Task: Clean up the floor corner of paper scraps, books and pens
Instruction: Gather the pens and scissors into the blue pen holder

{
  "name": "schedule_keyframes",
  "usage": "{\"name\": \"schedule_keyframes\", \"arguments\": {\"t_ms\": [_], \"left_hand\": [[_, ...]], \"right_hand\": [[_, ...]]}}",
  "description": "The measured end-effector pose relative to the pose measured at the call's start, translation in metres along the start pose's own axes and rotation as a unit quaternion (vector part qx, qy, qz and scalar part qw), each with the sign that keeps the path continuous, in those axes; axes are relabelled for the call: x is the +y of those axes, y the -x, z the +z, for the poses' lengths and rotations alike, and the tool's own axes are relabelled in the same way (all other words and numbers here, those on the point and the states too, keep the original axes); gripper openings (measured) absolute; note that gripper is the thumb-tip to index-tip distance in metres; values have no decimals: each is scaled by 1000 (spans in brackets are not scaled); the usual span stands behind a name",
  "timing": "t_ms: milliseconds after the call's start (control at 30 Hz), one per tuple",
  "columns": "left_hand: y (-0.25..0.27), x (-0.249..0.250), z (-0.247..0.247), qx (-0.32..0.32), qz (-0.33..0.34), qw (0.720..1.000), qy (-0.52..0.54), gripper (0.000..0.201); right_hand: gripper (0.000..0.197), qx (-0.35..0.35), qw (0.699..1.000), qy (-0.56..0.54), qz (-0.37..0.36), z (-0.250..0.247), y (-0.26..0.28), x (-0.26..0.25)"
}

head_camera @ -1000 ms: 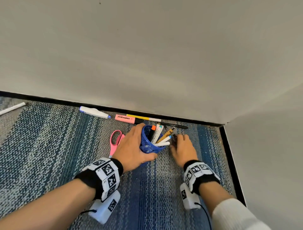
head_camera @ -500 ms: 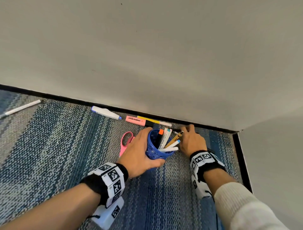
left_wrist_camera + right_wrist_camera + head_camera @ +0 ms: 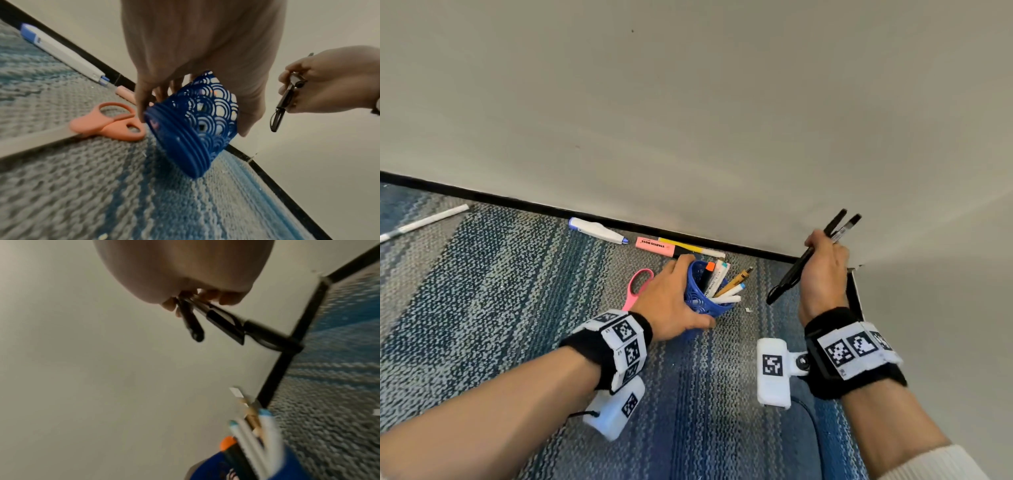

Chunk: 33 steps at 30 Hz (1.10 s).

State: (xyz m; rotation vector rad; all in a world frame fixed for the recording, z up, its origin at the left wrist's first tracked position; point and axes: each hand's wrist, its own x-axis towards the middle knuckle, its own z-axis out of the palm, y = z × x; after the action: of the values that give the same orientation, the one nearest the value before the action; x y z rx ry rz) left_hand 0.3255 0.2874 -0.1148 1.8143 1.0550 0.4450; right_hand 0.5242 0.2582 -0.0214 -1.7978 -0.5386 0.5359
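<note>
My left hand (image 3: 671, 301) grips a blue lattice pen cup (image 3: 705, 294), tilted on the carpet, with several pens and markers sticking out of it. The left wrist view shows my fingers wrapped round the cup (image 3: 197, 123). My right hand (image 3: 823, 270) is raised to the right of the cup and holds two black pens (image 3: 791, 277) in its curled fingers. The same black pens (image 3: 226, 324) appear in the right wrist view. A pink highlighter (image 3: 655, 246), a yellow pen (image 3: 688, 247) and a white-blue marker (image 3: 597, 230) lie along the baseboard.
Pink-handled scissors (image 3: 637, 287) lie on the carpet just left of the cup. A white pen (image 3: 424, 222) lies far left. A small paper scrap (image 3: 748, 310) sits right of the cup. Two walls meet at the corner (image 3: 854, 269) with a black baseboard.
My right hand has lifted off the floor beside the cup and risen to the right with two black pens in it. The left hand stays on the cup.
</note>
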Motion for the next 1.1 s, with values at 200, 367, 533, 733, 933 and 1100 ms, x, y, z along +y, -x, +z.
{"name": "schedule_keyframes", "arguments": {"t_ms": [200,367,533,733,933,1100], "left_hand": [[18,15,-19,33,-18,993,-115,108],[48,18,-55,73,3,988,-137,98],[88,-9,-98,120,-68,989,-63,94],[123,-44,-137,152,-124,977,-88,87],[119,-69,-140,181,-125,971,-93,81],[102,-66,-131,173,-103,976,-79,82]], "right_hand": [[21,-109,992,45,-53,17,47,-5],[15,-304,949,73,-38,41,94,8],[26,-166,953,153,-204,65,91,-9],[29,-206,883,404,-123,83,26,42],[59,-275,762,558,-177,100,11,88],[42,-244,755,578,-193,101,10,96]]}}
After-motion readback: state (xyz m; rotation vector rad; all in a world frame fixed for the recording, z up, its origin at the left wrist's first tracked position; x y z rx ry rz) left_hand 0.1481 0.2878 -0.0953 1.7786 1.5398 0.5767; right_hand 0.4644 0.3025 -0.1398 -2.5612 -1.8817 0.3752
